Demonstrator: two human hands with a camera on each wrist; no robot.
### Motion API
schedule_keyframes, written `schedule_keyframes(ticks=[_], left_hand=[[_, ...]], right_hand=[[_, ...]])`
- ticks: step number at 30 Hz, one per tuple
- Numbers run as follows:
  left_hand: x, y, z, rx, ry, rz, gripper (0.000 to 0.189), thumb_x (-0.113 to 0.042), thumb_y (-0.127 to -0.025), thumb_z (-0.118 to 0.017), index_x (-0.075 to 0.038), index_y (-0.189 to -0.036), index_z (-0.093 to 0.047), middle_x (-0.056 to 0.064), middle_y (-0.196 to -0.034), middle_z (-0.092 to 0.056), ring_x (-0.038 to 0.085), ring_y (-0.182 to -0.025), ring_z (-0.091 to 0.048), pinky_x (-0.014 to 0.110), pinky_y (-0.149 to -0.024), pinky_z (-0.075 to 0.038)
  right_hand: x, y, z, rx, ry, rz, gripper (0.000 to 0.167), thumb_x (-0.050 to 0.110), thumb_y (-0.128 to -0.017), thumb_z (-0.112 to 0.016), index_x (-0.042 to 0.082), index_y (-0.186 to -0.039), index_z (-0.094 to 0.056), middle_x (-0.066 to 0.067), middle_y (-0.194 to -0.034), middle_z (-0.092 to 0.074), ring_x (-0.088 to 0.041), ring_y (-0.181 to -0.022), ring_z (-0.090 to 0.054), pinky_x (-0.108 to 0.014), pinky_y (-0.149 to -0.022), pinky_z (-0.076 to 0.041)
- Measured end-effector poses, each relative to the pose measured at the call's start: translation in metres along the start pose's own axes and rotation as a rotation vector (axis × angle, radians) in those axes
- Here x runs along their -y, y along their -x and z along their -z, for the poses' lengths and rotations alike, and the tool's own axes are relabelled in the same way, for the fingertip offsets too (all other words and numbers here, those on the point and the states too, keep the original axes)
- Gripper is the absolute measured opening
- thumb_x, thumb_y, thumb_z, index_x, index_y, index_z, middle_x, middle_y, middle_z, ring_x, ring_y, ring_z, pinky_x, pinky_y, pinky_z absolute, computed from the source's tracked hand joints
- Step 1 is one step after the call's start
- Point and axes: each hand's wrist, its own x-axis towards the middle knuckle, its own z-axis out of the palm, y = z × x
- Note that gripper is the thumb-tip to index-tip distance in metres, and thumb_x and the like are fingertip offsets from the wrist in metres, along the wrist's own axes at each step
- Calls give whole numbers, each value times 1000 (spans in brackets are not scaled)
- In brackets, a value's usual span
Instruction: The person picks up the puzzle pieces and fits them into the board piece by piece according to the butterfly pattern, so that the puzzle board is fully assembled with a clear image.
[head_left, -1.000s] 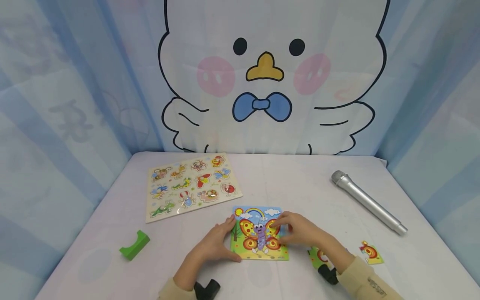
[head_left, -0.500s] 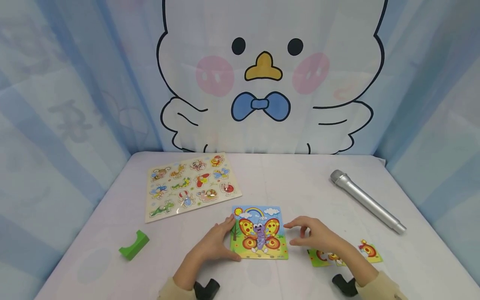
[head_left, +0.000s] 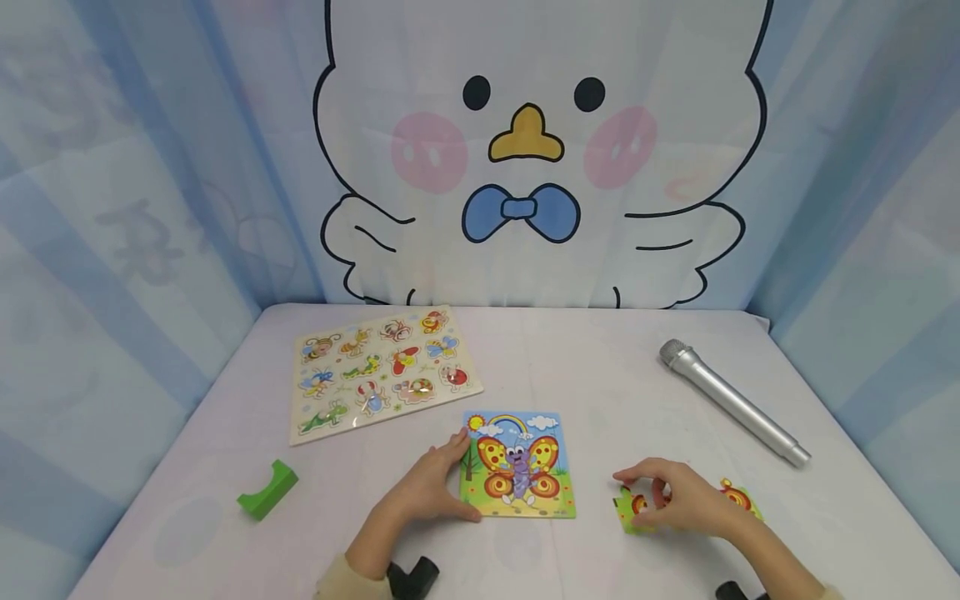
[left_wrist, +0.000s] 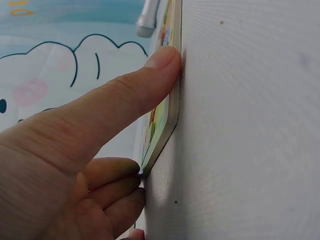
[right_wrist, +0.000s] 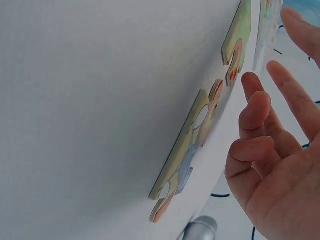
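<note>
A square butterfly puzzle (head_left: 517,462) lies flat in the middle of the table. My left hand (head_left: 426,487) rests against it, thumb at the lower left corner and fingers along the left edge. In the left wrist view the straight thumb presses the rim of the puzzle (left_wrist: 172,102). To the right, my right hand (head_left: 678,500) hovers with thumb and fingers parted over loose puzzle pieces, partly covering them. A green piece (head_left: 626,510) shows at its fingertips. The right wrist view shows fingers apart from the green piece (right_wrist: 237,37) and a piece with a purplish body (right_wrist: 186,157).
An insect puzzle board (head_left: 386,371) lies at the back left. A green arched block (head_left: 268,492) sits at the left, and a silver microphone (head_left: 738,404) lies at the right. One orange-and-green piece (head_left: 738,493) pokes out beyond the right hand. A printed curtain (head_left: 525,275) stands behind.
My right hand has left the right edge of the butterfly puzzle and moved right and toward me, over the loose pieces. The left hand has stayed in place.
</note>
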Motion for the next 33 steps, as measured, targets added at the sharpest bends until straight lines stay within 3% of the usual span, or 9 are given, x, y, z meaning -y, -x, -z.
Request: schedule_keyframes(ticks=[12,23,33], left_hand=[[0,0,1,9,10,-6,103,-36,-60,-84,7,-138,-32,17,-148,-22,32,-135,-22,51,-110,-13],[3,-2,-1,10,7,4,104,-37,-59,-84,5,-138,-32,16,-148,-22,32,-135,-23,50,-110,-14],[2,-1,-1,15,12,9,104,-37,-59,-84,5,-139,-31,15,-148,-22,31,-135,-22,50,-111,-13]], right_hand=[[-8,9,2,23,26,-17,59,17,-63,-82,5,-117,-60,0,-94,-55,-12,-64,-42,-20,-50,-38],[-8,7,-2,-2,130,-35,58,11,-63,-81,7,-117,-61,5,-90,-53,-9,-63,-41,-20,-50,-37],[0,-4,-8,-13,185,-10,56,16,-64,-81,6,-116,-63,6,-88,-54,-4,-56,-40,-18,-48,-38]])
